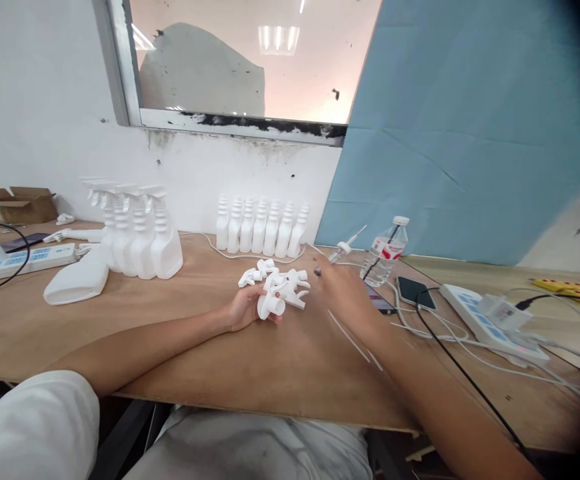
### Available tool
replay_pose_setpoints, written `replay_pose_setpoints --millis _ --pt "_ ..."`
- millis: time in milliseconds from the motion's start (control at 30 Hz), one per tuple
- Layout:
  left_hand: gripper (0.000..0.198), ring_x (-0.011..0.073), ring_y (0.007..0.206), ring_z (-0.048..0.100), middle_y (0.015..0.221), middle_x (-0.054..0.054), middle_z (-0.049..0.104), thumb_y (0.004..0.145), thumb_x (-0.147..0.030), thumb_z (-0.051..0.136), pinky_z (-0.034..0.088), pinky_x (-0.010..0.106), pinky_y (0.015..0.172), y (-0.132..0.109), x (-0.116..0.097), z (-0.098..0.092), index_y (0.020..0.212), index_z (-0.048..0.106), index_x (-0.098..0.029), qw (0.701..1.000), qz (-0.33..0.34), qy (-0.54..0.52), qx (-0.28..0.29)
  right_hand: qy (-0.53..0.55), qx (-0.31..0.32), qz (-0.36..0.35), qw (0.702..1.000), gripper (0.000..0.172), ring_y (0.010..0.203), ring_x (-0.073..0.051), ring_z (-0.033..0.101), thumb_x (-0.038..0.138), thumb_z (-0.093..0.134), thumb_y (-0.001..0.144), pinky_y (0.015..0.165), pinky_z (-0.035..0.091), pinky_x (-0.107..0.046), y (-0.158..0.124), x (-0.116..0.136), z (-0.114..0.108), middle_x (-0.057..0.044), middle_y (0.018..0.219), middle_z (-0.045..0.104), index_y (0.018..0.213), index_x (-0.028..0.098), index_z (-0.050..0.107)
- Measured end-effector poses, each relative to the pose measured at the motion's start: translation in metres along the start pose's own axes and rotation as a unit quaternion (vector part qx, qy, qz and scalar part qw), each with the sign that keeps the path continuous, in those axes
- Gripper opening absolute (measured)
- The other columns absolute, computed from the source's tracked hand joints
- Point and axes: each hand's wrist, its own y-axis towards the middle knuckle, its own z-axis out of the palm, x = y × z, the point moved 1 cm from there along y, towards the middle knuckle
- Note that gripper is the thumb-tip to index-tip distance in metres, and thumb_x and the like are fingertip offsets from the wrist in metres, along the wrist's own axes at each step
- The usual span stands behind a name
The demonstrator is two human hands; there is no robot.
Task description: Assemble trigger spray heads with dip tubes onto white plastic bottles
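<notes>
My left hand (244,309) is closed around a white trigger spray head (272,305), with its round collar facing right. Just behind it on the table lie more loose white spray heads (296,281). My right hand (343,290) reaches over the table to the right of them, slightly blurred, and its fingertips are partly hidden. A small clear container with a white cap (340,251) and a thin stick rising from it stands right behind that hand. Two thin white tubes (351,339) lie on the table below my right wrist.
Several white bottles (260,230) line the wall. At left are larger bottles with spray heads (143,233) and one lying bottle (77,279). A water bottle (387,250), phone (417,293), power strips (490,323) and cables sit right. An open cardboard box (23,207) is far left.
</notes>
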Motion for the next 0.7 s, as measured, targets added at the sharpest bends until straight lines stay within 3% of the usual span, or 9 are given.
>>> replay_pose_setpoints --millis 167,233,333,433,500,600,700 --pt "0.030 0.0265 0.067 0.063 0.076 0.013 0.063 0.072 -0.030 0.049 0.048 0.040 0.070 0.002 0.001 -0.005 0.092 0.054 -0.009 1.000 -0.008 -0.022 0.007 -0.007 0.068 0.003 0.998 0.037 0.086 -0.027 0.065 0.009 0.039 0.087 0.065 0.036 -0.029 0.014 -0.013 0.038 -0.015 0.095 0.069 0.122 0.014 0.050" --pt "0.030 0.0259 0.067 0.062 0.075 0.013 0.063 0.071 -0.031 0.049 0.048 0.039 0.067 0.003 0.000 -0.007 0.090 0.055 -0.009 0.999 -0.011 -0.035 0.004 -0.023 0.043 0.002 0.999 0.036 0.096 -0.029 0.062 0.011 0.038 0.089 0.071 0.038 -0.031 0.020 -0.022 0.046 -0.017 0.100 0.068 0.123 0.012 0.049" --pt "0.031 0.0243 0.065 0.061 0.075 0.013 0.062 0.072 -0.035 0.051 0.048 0.033 0.057 0.003 -0.002 -0.007 0.088 0.056 -0.009 0.999 -0.010 -0.050 -0.008 -0.023 -0.057 -0.043 0.997 0.030 0.102 -0.031 0.057 0.022 0.041 0.093 0.080 0.038 -0.036 0.022 -0.027 0.046 -0.018 0.100 0.066 0.119 0.011 0.053" --pt "0.031 0.0168 0.054 0.054 0.070 0.008 0.058 0.077 -0.042 0.053 0.036 0.023 0.042 0.003 -0.005 -0.008 0.085 0.054 -0.012 0.997 0.007 -0.076 -0.028 0.021 -0.136 -0.126 0.982 0.029 0.087 -0.027 0.057 0.035 0.042 0.095 0.077 0.039 -0.034 0.015 -0.023 0.042 -0.014 0.086 0.063 0.099 0.012 0.061" --pt "0.033 0.0107 0.045 0.045 0.067 0.004 0.054 0.080 -0.046 0.056 0.025 0.018 0.036 0.004 -0.009 -0.011 0.084 0.053 -0.014 0.994 0.025 -0.091 -0.047 0.046 -0.142 -0.210 0.966 0.033 0.076 -0.023 0.055 0.033 0.037 0.097 0.071 0.040 -0.031 0.008 -0.017 0.041 -0.011 0.079 0.060 0.091 0.013 0.063" --pt "0.035 0.0056 0.040 0.036 0.066 0.001 0.052 0.079 -0.047 0.063 0.015 0.016 0.034 0.007 -0.017 -0.022 0.082 0.052 -0.014 0.991 0.051 -0.087 -0.085 0.075 -0.082 -0.355 0.928 0.033 0.072 -0.020 0.053 0.018 0.032 0.096 0.065 0.039 -0.028 -0.003 -0.008 0.043 -0.009 0.079 0.059 0.106 0.014 0.063" --pt "0.034 0.0038 0.039 0.032 0.062 -0.001 0.050 0.076 -0.043 0.069 0.012 0.015 0.033 0.009 -0.024 -0.034 0.078 0.052 -0.013 0.986 0.079 -0.073 -0.124 0.098 -0.023 -0.427 0.899 0.043 0.076 -0.018 0.056 0.006 0.034 0.089 0.066 0.040 -0.027 -0.009 -0.004 0.049 -0.007 0.087 0.062 0.123 0.018 0.057"
